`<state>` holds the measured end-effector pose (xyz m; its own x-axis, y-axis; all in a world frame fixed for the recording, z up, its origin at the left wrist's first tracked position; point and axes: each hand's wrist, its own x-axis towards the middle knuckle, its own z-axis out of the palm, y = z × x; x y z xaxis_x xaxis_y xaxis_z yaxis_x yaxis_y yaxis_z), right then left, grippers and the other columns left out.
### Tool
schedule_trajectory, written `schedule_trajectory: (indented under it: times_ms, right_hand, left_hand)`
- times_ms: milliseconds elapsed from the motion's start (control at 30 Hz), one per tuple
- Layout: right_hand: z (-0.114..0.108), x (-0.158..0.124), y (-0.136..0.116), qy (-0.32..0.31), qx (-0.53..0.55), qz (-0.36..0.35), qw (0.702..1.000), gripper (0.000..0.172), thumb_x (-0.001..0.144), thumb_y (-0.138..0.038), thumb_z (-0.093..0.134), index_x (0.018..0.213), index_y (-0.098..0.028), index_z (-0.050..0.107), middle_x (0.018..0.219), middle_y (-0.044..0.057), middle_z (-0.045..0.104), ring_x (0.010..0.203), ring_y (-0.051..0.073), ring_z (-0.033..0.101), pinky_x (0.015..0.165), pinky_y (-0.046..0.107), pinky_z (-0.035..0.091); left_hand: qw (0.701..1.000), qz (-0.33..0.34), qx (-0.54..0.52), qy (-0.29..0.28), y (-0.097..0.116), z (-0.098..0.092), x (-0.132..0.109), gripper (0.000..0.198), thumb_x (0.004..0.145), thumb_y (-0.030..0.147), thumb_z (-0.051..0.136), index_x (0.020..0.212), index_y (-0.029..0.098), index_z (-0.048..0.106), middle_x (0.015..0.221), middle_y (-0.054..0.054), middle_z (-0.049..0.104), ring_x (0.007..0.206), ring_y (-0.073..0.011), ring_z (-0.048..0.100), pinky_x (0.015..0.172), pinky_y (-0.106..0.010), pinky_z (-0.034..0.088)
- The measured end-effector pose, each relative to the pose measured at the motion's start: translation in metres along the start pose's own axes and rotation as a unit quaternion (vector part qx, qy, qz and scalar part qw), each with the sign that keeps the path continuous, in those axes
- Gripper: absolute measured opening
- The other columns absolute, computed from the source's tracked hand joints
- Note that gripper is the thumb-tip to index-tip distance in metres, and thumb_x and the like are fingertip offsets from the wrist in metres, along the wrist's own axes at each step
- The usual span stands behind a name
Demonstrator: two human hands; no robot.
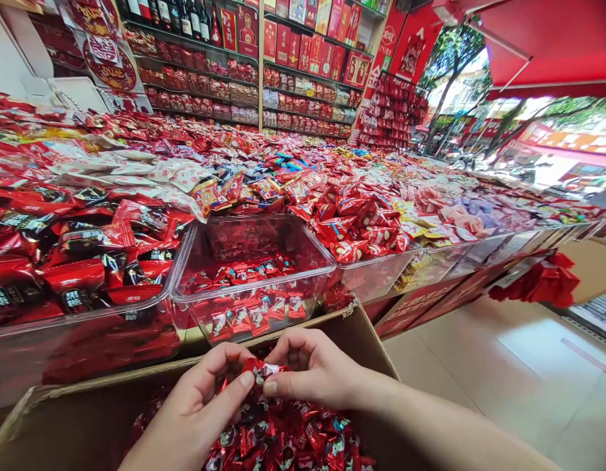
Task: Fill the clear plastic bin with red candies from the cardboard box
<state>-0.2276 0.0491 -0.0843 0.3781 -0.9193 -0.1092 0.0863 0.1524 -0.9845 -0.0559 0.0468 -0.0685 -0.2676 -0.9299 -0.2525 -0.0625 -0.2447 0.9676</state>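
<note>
Between the fingertips of both hands is a red wrapped candy (259,371) with a silvery print. My left hand (204,399) pinches its left side, and my right hand (307,369) grips the right side between thumb and fingers. Both hands are over an open cardboard box (77,412), whose bottom is heaped with similar red candies (293,438). Just beyond the box stands a clear plastic bin (253,288), partly filled with small red candies (253,269) of like look.
Left of the bin lie red and black packets (82,248); to the right, red snack packets (356,226) are piled up. Shelves (195,72) with bottles and boxes line the back. A tiled floor (469,366) and hanging red bags (538,278) are at the right.
</note>
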Motion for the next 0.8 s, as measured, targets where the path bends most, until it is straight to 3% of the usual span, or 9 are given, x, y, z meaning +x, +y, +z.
schedule_trajectory:
  times_ms: [100,167,300,500,600,700,800]
  right_hand:
    - [0.001,-0.004,-0.004,0.038,-0.157,-0.105,0.981,0.02,0.065,-0.024,0.067,0.079,-0.012,0.058,0.071,0.001,0.057,0.061,0.008,0.049,0.056,0.02,0.04]
    - [0.002,-0.006,-0.008,0.052,-0.234,-0.159,0.958,0.017,0.066,-0.022,0.066,0.078,-0.012,0.06,0.068,0.0,0.056,0.058,0.007,0.046,0.053,0.018,0.038]
    - [0.0,-0.006,-0.012,0.049,-0.245,-0.19,0.95,0.018,0.066,-0.019,0.066,0.081,-0.012,0.061,0.067,0.0,0.056,0.056,0.006,0.047,0.051,0.016,0.038]
    - [-0.003,0.0,-0.009,0.047,-0.19,-0.211,0.958,0.015,0.07,-0.027,0.065,0.077,-0.014,0.066,0.072,0.003,0.064,0.065,0.01,0.057,0.06,0.019,0.044]
    - [-0.003,-0.004,-0.01,0.06,-0.207,-0.207,0.954,0.014,0.076,-0.027,0.06,0.082,-0.015,0.066,0.071,0.002,0.064,0.064,0.01,0.057,0.061,0.02,0.045]
    - [-0.005,-0.013,-0.03,0.1,-0.294,-0.282,0.908,0.015,0.082,-0.019,0.052,0.091,-0.017,0.063,0.079,0.003,0.064,0.072,0.01,0.057,0.067,0.022,0.046]
    - [-0.009,-0.007,-0.078,0.14,-0.381,-0.393,0.825,0.02,0.082,-0.011,0.047,0.098,-0.016,0.06,0.09,0.005,0.063,0.085,0.011,0.056,0.076,0.023,0.045]
  left_hand:
    - [0.995,0.07,0.064,0.005,0.0,0.0,-0.003,0.029,0.066,0.037,0.066,0.094,0.029,0.062,0.094,0.002,0.065,0.09,-0.0193,0.058,0.077,-0.024,0.046]
    - [0.988,0.099,0.119,-0.024,0.0,-0.003,-0.002,0.025,0.067,0.035,0.067,0.09,0.029,0.066,0.093,0.001,0.066,0.09,-0.0201,0.059,0.08,-0.024,0.045]
    - [0.981,0.132,0.138,-0.031,0.0,-0.01,0.003,0.016,0.068,0.032,0.067,0.084,0.031,0.069,0.088,0.003,0.068,0.088,-0.0185,0.06,0.078,-0.02,0.046]
    - [0.995,0.082,0.055,-0.015,-0.001,-0.007,0.005,0.013,0.064,0.037,0.069,0.069,0.025,0.07,0.074,0.001,0.068,0.072,-0.0158,0.059,0.066,-0.019,0.047]
    - [0.999,0.04,0.011,0.014,0.001,-0.001,0.003,0.023,0.063,0.042,0.068,0.075,0.023,0.068,0.054,0.003,0.061,0.047,-0.0078,0.048,0.045,-0.015,0.04]
    - [0.998,-0.039,-0.044,0.02,0.0,0.005,0.001,0.04,0.067,0.055,0.058,0.088,0.022,0.062,0.048,0.004,0.055,0.035,-0.0047,0.037,0.031,-0.013,0.021]
    - [0.992,-0.102,-0.074,-0.004,-0.008,0.01,0.002,0.042,0.071,0.058,0.051,0.081,0.018,0.061,0.053,0.004,0.054,0.04,-0.0063,0.042,0.032,-0.013,0.019]
